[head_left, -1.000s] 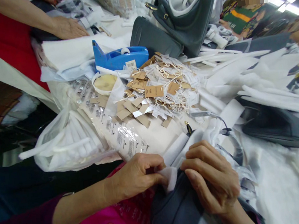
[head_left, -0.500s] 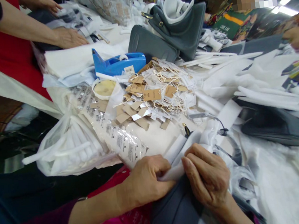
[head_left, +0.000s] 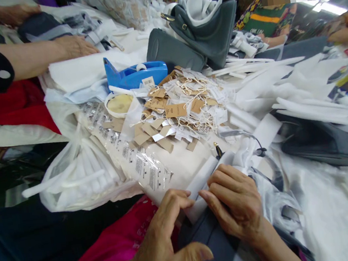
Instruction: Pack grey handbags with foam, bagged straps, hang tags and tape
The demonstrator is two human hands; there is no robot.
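My left hand point(head_left: 162, 242) hovers low in front of me, fingers spread, fingertips touching a white foam strip point(head_left: 203, 175) that wraps part of a grey bag point(head_left: 207, 245) in my lap. My right hand point(head_left: 233, 201) curls over the same white strip and presses it against the grey bag, thumb pointing toward the left hand. A dark bag strap end with a gold tip point(head_left: 218, 149) pokes out just beyond my right fingers.
A heap of brown and white hang tags point(head_left: 177, 109) lies mid-table beside a blue tape dispenser point(head_left: 137, 73) and a tape roll point(head_left: 120, 104). Clear bags of white strips point(head_left: 81, 175) sit left. Grey bags point(head_left: 206, 33) stand behind. Another person's hand point(head_left: 71, 45) rests at upper left.
My left hand has let go of the white strip, pulled back toward me and opened its fingers. My right hand keeps pressing the strip on the grey bag.
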